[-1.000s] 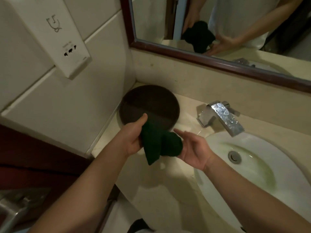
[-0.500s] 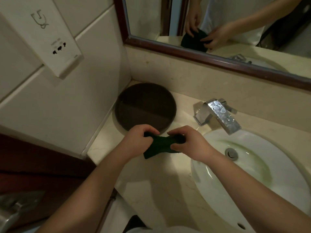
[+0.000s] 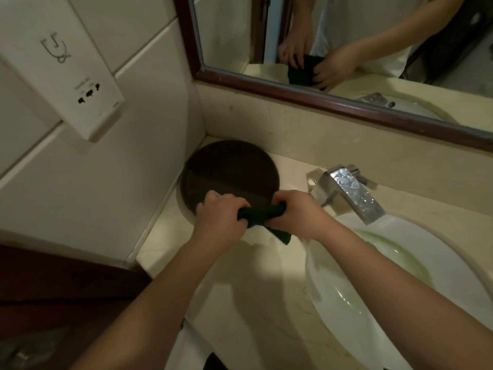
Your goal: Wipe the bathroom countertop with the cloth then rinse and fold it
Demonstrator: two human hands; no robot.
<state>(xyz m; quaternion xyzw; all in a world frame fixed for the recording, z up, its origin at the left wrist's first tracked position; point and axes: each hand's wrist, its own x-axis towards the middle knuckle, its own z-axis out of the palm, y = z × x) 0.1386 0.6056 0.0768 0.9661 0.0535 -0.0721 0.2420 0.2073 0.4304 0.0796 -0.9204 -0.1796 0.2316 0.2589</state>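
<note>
A dark green cloth is stretched between both of my hands just above the beige countertop. My left hand grips its left end with closed fingers. My right hand grips its right end, and a corner of the cloth hangs down below that hand. Both hands are in front of the round dark tray, left of the sink. Most of the cloth is hidden inside my fists.
A white oval sink lies at the right with a chrome faucet behind it. A wood-framed mirror shows my hands and the cloth. A white wall-mounted socket unit hangs at the left. The counter's edge is at the lower left.
One second ago only my left hand held the hanging cloth and my right hand was open. Both hands then closed on it, lowered toward the counter and pulled it out between them.
</note>
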